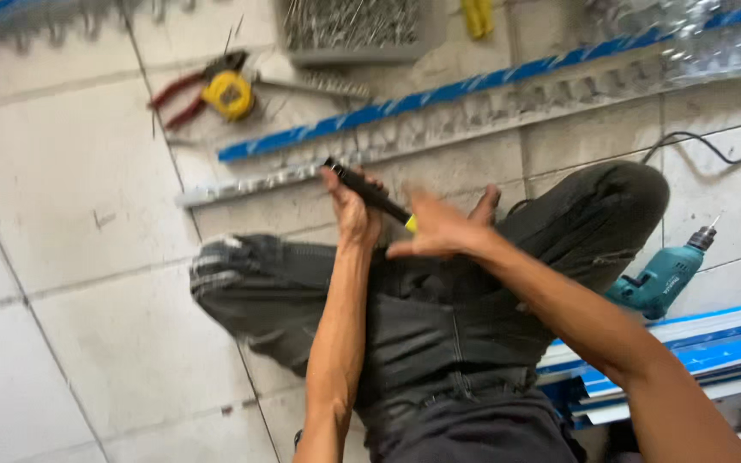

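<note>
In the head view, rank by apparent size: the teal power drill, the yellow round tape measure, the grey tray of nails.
1. Grey tray of nails, largest though cut off by the top edge.
2. Teal power drill.
3. Yellow round tape measure, smallest.
Tray and tape lie farther from the camera.

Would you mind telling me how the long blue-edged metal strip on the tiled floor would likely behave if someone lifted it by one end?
The blue-edged metal strip looks long and thin, so it would probably sag and wobble rather than stay rigid. It seems light for its length. Lying flat on the tiled floor, it should slide rather than roll when pushed, and its toothed edge may snag.
</note>
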